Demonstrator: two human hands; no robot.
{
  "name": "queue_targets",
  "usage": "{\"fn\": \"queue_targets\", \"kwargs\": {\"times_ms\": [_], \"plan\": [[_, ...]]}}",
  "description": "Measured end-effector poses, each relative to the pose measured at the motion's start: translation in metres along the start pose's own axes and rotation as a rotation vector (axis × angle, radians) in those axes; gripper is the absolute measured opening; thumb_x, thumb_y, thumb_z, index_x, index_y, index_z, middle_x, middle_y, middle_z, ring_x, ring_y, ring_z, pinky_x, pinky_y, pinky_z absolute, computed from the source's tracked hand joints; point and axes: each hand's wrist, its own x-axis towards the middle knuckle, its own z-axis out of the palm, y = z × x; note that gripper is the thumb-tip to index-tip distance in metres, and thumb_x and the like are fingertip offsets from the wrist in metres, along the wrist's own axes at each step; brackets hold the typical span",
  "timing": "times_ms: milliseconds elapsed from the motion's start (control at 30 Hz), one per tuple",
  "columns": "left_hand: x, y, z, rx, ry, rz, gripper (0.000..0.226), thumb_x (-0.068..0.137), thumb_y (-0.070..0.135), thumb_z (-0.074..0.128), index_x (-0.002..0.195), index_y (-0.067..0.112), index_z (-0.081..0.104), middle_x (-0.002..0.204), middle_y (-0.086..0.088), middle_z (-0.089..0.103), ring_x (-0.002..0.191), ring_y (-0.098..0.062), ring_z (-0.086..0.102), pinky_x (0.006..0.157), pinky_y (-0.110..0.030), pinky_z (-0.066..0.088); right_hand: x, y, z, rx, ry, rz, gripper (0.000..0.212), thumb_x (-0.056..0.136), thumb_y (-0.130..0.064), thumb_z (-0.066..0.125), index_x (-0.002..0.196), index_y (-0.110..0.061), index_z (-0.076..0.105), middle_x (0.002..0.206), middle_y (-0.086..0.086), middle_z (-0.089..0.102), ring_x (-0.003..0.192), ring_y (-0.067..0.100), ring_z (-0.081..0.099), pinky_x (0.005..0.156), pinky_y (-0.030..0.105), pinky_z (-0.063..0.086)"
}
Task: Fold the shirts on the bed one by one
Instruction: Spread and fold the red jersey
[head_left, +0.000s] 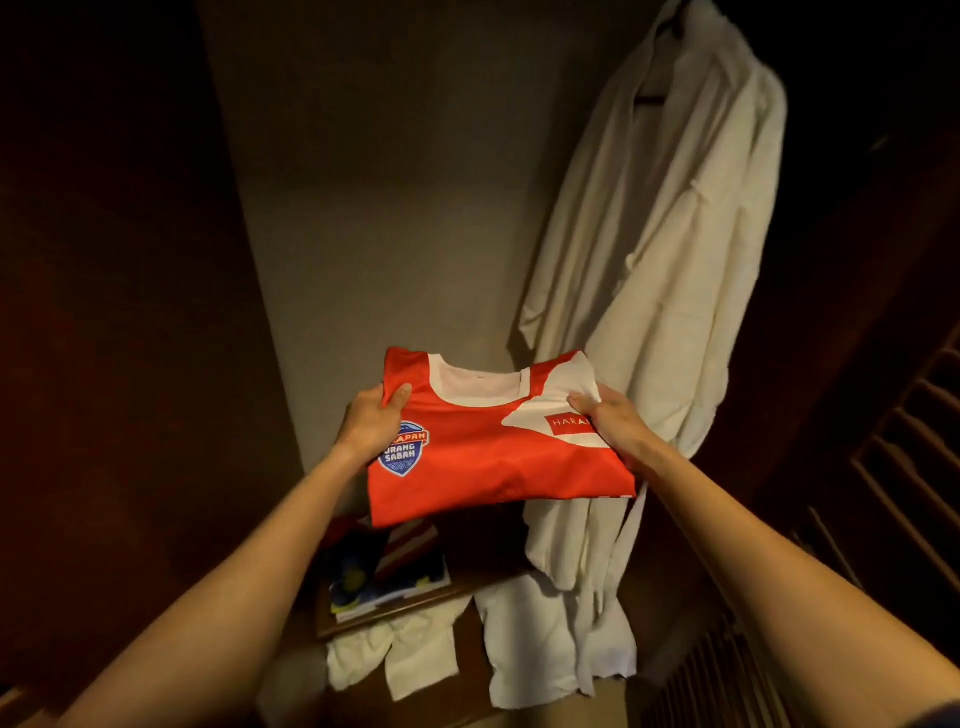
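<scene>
Because the left hand (371, 426) and right hand (613, 423) only pinch the folded red shirt (493, 452) by its side edges, its unsupported middle could sag and unfold over the shelf's stack of folded clothes (384, 566).

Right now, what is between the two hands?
In the head view, only the folded red shirt spans between the left hand and the right hand; both grip its edges.
</scene>
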Motion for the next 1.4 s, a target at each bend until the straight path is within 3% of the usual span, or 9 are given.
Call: {"fn": "queue_targets", "kwargs": {"times_ms": [100,233,467,600,767,867,1000,1133,1400], "plan": [[0.020,-0.023,0.014,0.006,0.014,-0.033,0.026,0.100,0.036,0.057,0.078,0.023,0.063,0.071,0.012,0.067,0.060,0.000,0.065,0.050,-0.010,0.044,0.037,0.024,0.012,0.012,-0.037,0.021,0.023,0.098,-0.015,0.057,0.120,-0.015,0.066,0.106,0.009,0.074,0.090,0.022,0.072,0.079,0.035,0.058],[0.047,-0.078,0.030,0.079,0.080,-0.099,0.033,0.102,0.032,0.054,0.105,0.003,0.069,0.104,-0.017,0.071,0.094,-0.025,0.065,0.081,-0.027,0.044,0.079,0.062,0.045,0.041,-0.119,0.078,0.015,0.099,-0.025,0.058,0.113,-0.024,0.064,0.106,0.008,0.074,0.089,0.022,0.073,0.071,0.032,0.059],[0.059,-0.263,0.076,0.105,0.025,-0.437,0.035,0.104,0.025,0.049,0.128,0.002,0.061,0.121,-0.021,0.062,0.114,-0.040,0.058,0.095,-0.043,0.045,0.149,0.230,0.123,0.027,-0.252,0.285,0.030,0.099,-0.026,0.058,0.128,-0.019,0.061,0.110,0.011,0.073,0.094,0.025,0.073,0.077,0.038,0.061],[0.047,-0.373,0.110,-0.002,0.010,-0.565,0.016,0.102,0.016,0.054,0.099,0.013,0.069,0.093,-0.005,0.072,0.098,-0.038,0.068,0.075,-0.028,0.056,0.174,0.355,0.168,-0.039,-0.321,0.448,0.043,0.098,-0.031,0.059,0.137,-0.014,0.055,0.126,0.016,0.065,0.116,0.035,0.062,0.100,0.054,0.049],[0.058,-0.473,0.133,-0.128,0.170,-0.583,0.060,0.067,0.068,0.076,0.077,0.009,0.069,0.068,0.006,0.070,0.068,-0.006,0.068,0.069,-0.032,0.055,0.205,0.460,0.226,-0.103,-0.364,0.502,0.024,0.100,-0.032,0.051,0.115,-0.016,0.061,0.101,0.006,0.070,0.094,0.020,0.070,0.076,0.029,0.057],[0.086,-0.517,0.142,-0.090,0.128,-0.571,0.017,0.092,0.034,0.065,0.078,0.026,0.070,0.073,0.006,0.071,0.071,-0.004,0.066,0.073,-0.038,0.055,0.236,0.494,0.255,-0.066,-0.358,0.440,0.013,0.100,-0.029,0.052,0.109,-0.024,0.060,0.095,-0.004,0.068,0.079,-0.002,0.068,0.059,0.012,0.051],[0.135,-0.558,0.140,-0.076,0.131,-0.545,0.018,0.098,0.022,0.056,0.087,0.016,0.068,0.079,0.012,0.075,0.072,-0.003,0.071,0.060,-0.013,0.052,0.289,0.509,0.290,0.011,-0.408,0.377,0.018,0.100,-0.026,0.052,0.115,-0.023,0.060,0.094,-0.004,0.074,0.085,0.007,0.072,0.063,0.020,0.056],[0.185,-0.585,0.129,-0.018,0.229,-0.492,0.017,0.100,0.023,0.057,0.087,0.016,0.067,0.074,0.008,0.072,0.071,-0.006,0.069,0.065,-0.020,0.054,0.334,0.523,0.328,0.079,-0.374,0.319,0.024,0.100,-0.024,0.053,0.122,-0.022,0.061,0.104,-0.001,0.074,0.093,0.015,0.072,0.070,0.027,0.060],[0.164,-0.645,0.141,-0.146,0.260,-0.957,0.051,0.094,0.037,0.064,0.139,0.014,0.053,0.139,-0.013,0.055,0.125,-0.033,0.055,0.094,-0.041,0.049,0.328,0.582,0.347,0.008,-0.373,0.548,0.056,0.096,-0.029,0.062,0.146,-0.013,0.042,0.137,0.010,0.057,0.117,0.025,0.061,0.094,0.046,0.055]]}}
